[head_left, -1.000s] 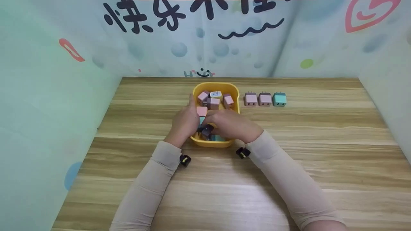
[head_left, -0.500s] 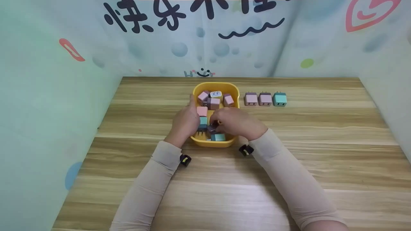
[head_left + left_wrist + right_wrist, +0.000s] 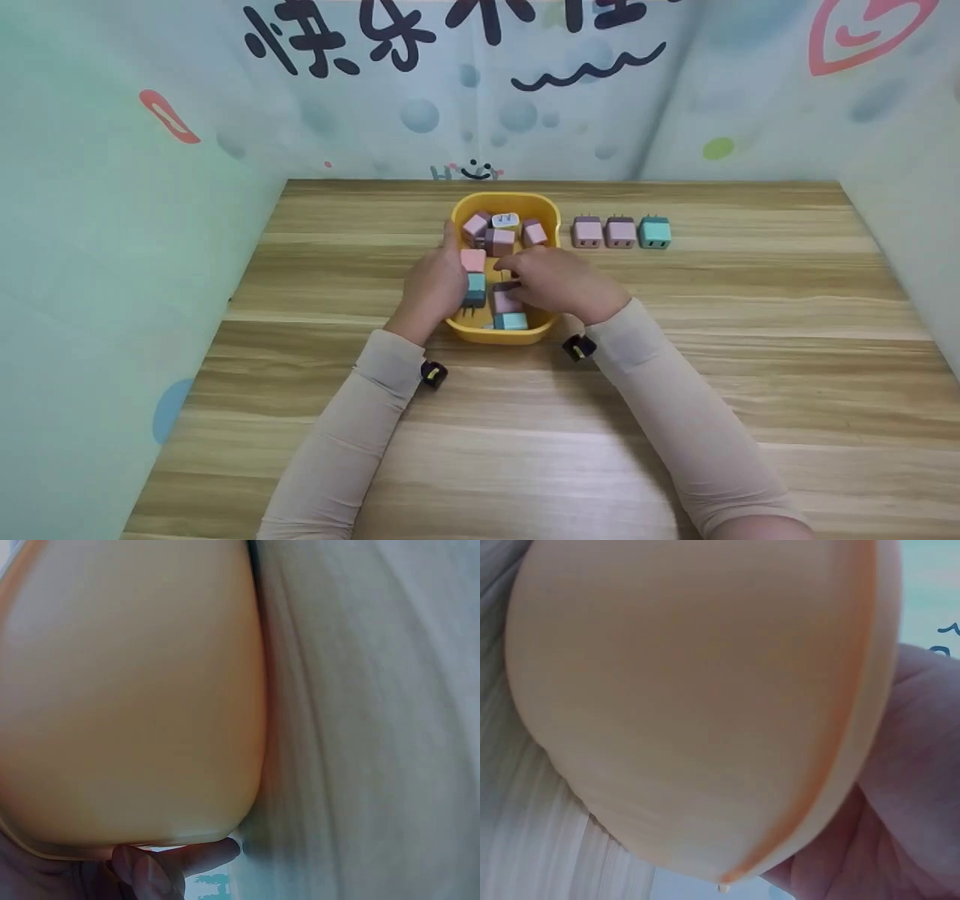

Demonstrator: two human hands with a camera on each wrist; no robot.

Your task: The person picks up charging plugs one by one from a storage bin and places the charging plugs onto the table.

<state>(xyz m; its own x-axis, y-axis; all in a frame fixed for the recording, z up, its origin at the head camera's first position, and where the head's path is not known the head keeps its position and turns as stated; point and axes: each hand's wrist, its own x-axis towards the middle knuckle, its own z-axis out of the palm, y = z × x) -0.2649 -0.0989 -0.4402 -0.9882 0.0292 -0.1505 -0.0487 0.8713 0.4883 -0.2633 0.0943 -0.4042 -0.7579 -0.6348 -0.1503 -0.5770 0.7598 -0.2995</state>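
A yellow plastic basket with rounded corners stands on the table, holding several charger plugs. My left hand grips its left side, with fingers against the outer wall in the left wrist view. Inside it, my right hand has its thumb and forefinger around the prong end of a pink-and-purple charger plug, prongs pointing away. A teal charger plug lies just nearer, and another teal one lies beside my left hand. The basket's outer wall hides the plugs in the right wrist view.
Right of the basket, two pink-and-purple charger plugs and a teal charger plug stand in a row, prongs toward the back. More pink plugs and a white plug lie at the basket's far end. A printed curtain closes the back.
My right hand has drawn slightly right and back inside the basket. The pink-and-purple charger plug has turned so its pink body faces me and its prongs point away. My left hand stays put.
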